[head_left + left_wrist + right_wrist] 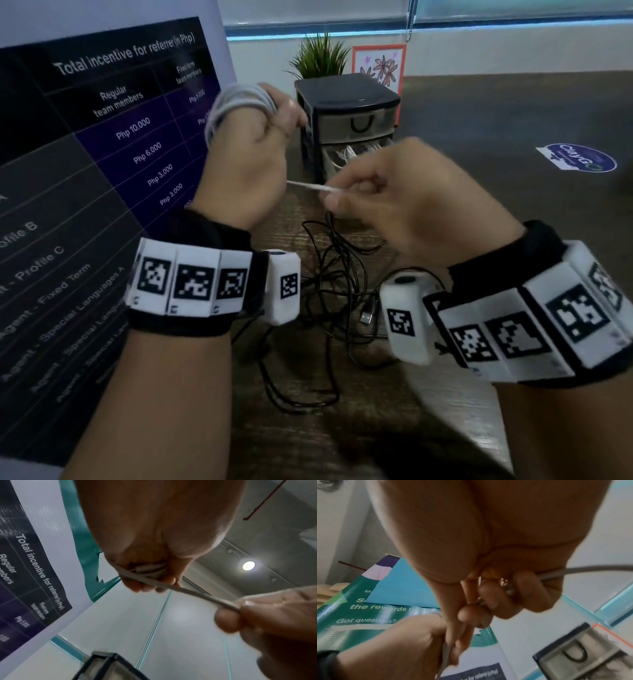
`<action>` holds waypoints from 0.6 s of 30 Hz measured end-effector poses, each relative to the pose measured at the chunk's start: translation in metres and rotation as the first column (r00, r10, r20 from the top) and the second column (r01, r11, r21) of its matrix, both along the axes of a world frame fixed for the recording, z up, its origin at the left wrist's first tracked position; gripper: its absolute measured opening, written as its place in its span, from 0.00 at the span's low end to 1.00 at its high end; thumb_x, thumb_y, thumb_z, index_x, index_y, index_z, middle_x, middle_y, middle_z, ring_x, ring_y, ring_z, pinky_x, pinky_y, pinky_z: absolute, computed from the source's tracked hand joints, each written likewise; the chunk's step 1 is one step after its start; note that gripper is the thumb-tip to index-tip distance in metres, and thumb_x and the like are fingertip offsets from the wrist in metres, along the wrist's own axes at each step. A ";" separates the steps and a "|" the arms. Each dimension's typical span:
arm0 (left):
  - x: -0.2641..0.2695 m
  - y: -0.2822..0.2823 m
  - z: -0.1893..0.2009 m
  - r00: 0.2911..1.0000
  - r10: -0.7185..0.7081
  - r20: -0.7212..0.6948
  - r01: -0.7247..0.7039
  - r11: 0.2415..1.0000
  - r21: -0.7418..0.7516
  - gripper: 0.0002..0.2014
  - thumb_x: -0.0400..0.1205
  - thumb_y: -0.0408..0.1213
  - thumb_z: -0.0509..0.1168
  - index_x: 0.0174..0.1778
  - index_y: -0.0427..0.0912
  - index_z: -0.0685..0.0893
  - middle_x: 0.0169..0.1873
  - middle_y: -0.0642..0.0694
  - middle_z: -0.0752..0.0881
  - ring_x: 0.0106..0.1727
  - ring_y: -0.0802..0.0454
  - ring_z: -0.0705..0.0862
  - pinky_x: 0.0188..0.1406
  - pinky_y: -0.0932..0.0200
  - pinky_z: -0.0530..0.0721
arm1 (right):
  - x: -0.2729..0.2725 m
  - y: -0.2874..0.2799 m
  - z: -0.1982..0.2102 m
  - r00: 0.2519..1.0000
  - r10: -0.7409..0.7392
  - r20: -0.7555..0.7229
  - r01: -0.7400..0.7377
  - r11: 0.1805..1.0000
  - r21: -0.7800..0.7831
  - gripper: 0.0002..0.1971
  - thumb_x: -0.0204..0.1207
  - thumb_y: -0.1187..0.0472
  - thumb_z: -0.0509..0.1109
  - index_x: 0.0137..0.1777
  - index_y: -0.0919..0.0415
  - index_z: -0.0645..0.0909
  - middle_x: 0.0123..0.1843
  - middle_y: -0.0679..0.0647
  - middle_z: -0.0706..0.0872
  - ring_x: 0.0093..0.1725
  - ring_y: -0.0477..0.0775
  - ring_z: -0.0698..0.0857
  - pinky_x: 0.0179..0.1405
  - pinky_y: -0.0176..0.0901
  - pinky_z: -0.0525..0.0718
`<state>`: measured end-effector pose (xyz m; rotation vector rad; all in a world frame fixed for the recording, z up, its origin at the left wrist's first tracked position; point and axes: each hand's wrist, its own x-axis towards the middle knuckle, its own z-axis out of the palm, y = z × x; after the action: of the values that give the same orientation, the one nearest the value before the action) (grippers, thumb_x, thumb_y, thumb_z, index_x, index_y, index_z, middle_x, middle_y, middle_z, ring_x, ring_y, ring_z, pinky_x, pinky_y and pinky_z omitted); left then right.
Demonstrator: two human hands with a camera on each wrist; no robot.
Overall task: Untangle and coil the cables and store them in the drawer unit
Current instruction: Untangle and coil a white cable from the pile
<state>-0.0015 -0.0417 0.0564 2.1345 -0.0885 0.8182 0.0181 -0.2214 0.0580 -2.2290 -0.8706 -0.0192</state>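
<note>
Dark wood-grain tabletop (342, 442) is seen from above, with a printed poster (102, 144) standing at the far left. To the right of it, the left hand (246, 164) is raised, its grip clenched round a coiled white cable (236, 99) that is looped over the fingers. From that grip a free tail of the same cable is stretched almost level to the right, where its end is pinched between thumb and fingertips of the right hand (404, 202). The tail's long axis is thus laid from one grip to the other, so the right hand is the nearer one for the final wrap. Below both grips, a tangle of black cables (329, 291) is spread on the tabletop, untouched. Beyond the grips, between the hands, a drawer unit (346, 120) is stood, its lower drawer pulled open with white cables already inside.
</note>
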 end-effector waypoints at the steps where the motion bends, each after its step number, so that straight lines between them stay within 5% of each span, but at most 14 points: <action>1: 0.001 0.000 -0.003 0.995 0.008 -0.097 -0.005 1.000 0.025 0.13 0.90 0.39 0.55 0.42 0.45 0.81 0.34 0.52 0.78 0.31 0.65 0.74 0.34 0.68 0.72 | 0.001 -0.003 0.003 0.998 -0.033 0.049 0.031 0.999 0.039 0.06 0.78 0.50 0.73 0.40 0.47 0.89 0.21 0.34 0.79 0.23 0.33 0.76 0.23 0.23 0.70; 3: 0.000 -0.004 -0.005 0.967 -0.036 -0.252 0.046 0.998 0.037 0.21 0.91 0.44 0.55 0.35 0.42 0.84 0.28 0.48 0.80 0.26 0.60 0.75 0.33 0.61 0.74 | 0.001 -0.010 0.009 0.984 -0.099 0.150 0.078 0.987 0.140 0.05 0.77 0.51 0.75 0.42 0.47 0.90 0.24 0.36 0.82 0.27 0.32 0.79 0.26 0.24 0.71; 6: -0.008 -0.021 0.000 0.918 -0.132 -0.373 0.141 0.990 -0.004 0.35 0.89 0.58 0.48 0.26 0.36 0.82 0.16 0.50 0.77 0.19 0.58 0.74 0.25 0.67 0.73 | 0.000 -0.015 0.013 0.955 -0.169 0.242 0.086 0.944 0.318 0.04 0.74 0.50 0.78 0.44 0.48 0.90 0.35 0.38 0.87 0.34 0.37 0.82 0.32 0.27 0.76; 10: -0.020 -0.039 0.007 0.849 -0.367 -0.379 0.317 0.929 -0.191 0.37 0.87 0.62 0.47 0.20 0.37 0.68 0.13 0.47 0.67 0.16 0.52 0.65 0.17 0.65 0.66 | 0.002 -0.014 0.014 0.924 -0.221 0.311 0.024 0.847 0.532 0.08 0.73 0.53 0.79 0.48 0.55 0.87 0.37 0.42 0.86 0.33 0.36 0.79 0.33 0.25 0.72; 13: -0.022 -0.045 0.009 0.705 -0.669 -0.233 0.523 0.714 -0.467 0.30 0.86 0.51 0.54 0.19 0.42 0.59 0.13 0.47 0.59 0.15 0.51 0.55 0.17 0.63 0.52 | 0.001 -0.009 0.013 0.929 -0.201 0.309 -0.032 0.790 0.612 0.07 0.76 0.56 0.77 0.50 0.58 0.86 0.39 0.43 0.87 0.35 0.35 0.81 0.35 0.27 0.75; 18: -0.023 -0.042 0.015 0.491 -0.869 0.054 0.706 0.361 -0.609 0.27 0.89 0.39 0.45 0.18 0.47 0.58 0.11 0.51 0.58 0.11 0.55 0.53 0.14 0.64 0.50 | 0.006 0.006 0.000 0.980 -0.068 0.186 -0.046 0.835 0.549 0.07 0.82 0.57 0.68 0.43 0.47 0.85 0.27 0.36 0.80 0.29 0.33 0.77 0.33 0.31 0.72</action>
<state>-0.0248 -0.0834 0.0714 1.3100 -0.6285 -0.0981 0.0242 -0.2152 0.0575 -1.6991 -0.8278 -0.4533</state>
